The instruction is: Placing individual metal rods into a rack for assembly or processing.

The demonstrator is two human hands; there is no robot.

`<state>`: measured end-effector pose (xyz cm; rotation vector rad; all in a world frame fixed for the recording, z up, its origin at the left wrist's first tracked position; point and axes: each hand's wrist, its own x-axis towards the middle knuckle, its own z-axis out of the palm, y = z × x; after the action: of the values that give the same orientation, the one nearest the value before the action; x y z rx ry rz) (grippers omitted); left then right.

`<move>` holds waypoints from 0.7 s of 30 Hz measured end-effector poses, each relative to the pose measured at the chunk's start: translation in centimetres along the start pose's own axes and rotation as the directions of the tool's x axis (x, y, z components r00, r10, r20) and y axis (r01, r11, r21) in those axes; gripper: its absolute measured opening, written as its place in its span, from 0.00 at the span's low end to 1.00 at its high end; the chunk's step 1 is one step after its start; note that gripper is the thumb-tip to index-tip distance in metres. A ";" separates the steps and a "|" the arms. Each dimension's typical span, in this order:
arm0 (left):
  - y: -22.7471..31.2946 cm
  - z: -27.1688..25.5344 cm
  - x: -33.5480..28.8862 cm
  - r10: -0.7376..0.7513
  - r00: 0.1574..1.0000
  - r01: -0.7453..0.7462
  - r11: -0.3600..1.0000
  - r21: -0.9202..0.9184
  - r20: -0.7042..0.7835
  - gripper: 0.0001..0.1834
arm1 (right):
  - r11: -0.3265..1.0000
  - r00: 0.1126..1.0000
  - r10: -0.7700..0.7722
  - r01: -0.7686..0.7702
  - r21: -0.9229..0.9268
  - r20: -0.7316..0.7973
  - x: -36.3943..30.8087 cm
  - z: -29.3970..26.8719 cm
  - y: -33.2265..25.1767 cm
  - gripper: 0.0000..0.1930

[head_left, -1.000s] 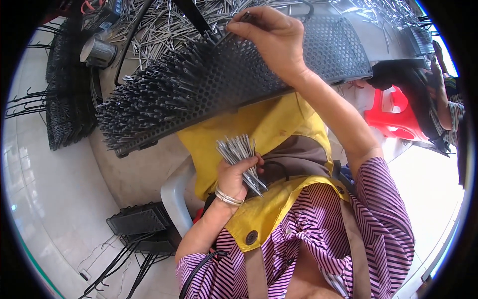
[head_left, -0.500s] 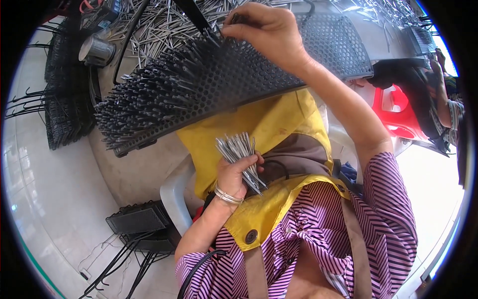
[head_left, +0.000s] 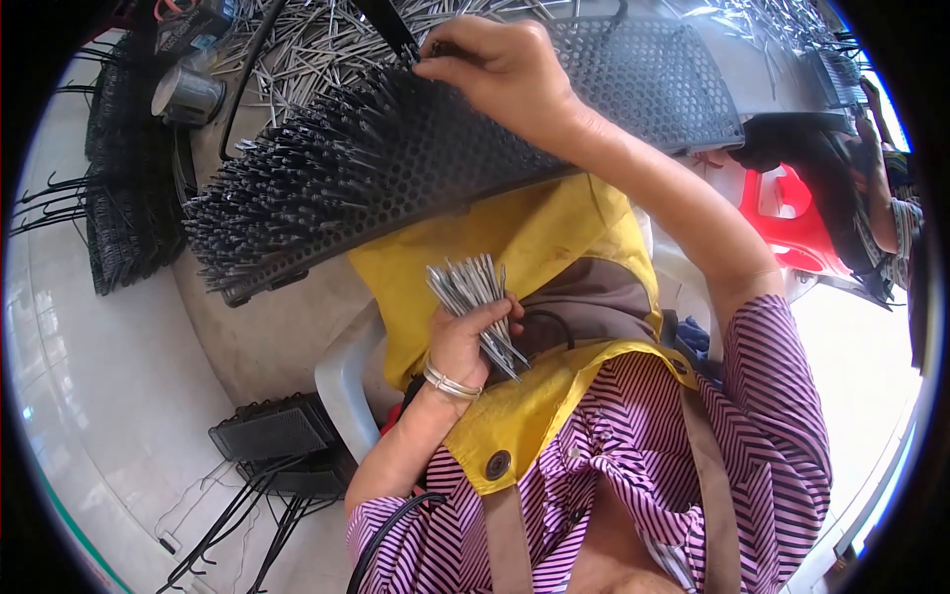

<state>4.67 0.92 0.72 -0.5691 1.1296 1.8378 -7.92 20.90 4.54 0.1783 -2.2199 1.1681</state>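
My left hand (head_left: 461, 346) is wrapped round a fan-shaped bundle of thin metal rods (head_left: 467, 287), held over my lap. Across the far side of my knees lies a long black perforated rack (head_left: 633, 84). Its left part bristles with several dark-tipped rods (head_left: 287, 188) standing upright in the holes, while holes on the right part show bare. Over the far edge of this standing cluster is my right hand (head_left: 515, 79), thumb and fingers pinched together. What lies between those fingertips is hidden.
Loose metal rods (head_left: 327, 40) are strewn beyond the rack. A metal can (head_left: 188, 97) stands at the far left, near black hooked racks (head_left: 134, 188). More black racks (head_left: 282, 436) sit lower left. A red plastic stool (head_left: 787, 223) and another person's sleeve (head_left: 905, 223) are at right.
My right hand has shifted a little to the left along the rack's far edge, still pinched. The left hand keeps the rod bundle in nearly the same place.
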 end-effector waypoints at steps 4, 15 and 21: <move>0.1 0.2 -0.1 0.013 1.000 -0.013 1.000 0.020 0.009 0.10 | 0.994 0.995 -0.101 0.100 -0.053 -0.006 1.0 0.9 -0.4 0.08; 0.0 0.1 -0.1 0.030 0.999 -0.031 0.998 0.050 0.024 0.10 | 0.984 0.984 -0.103 0.123 -0.131 0.146 2.6 -0.1 -2.6 0.05; 0.2 0.6 -0.3 0.020 0.999 -0.022 0.999 0.034 0.039 0.15 | 0.963 0.974 -0.104 0.149 -0.226 0.199 1.6 -0.7 -2.2 0.04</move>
<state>4.64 1.31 1.33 -0.5019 1.1436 1.8359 -8.08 20.39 7.27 0.3364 -2.4511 0.8350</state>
